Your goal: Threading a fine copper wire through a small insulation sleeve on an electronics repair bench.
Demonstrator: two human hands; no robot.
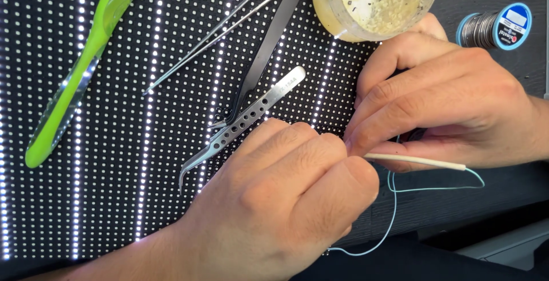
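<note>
Pinching a white-sleeved thin wire [414,160] between them, the left hand [286,195] and right hand [446,103] meet fingertip to fingertip over the lit LED panel [114,143]. The wire's pale blue tail loops off the panel's edge. A slip could snag it, or nudge the perforated tweezers [246,122] and the flux jar [374,0] just beside the hands.

Black panel [114,161], white dot grid; lime-green tool [74,80]; silver tweezers [251,115]; pale blue wire [394,201]; yellowish jar [326,6].
</note>
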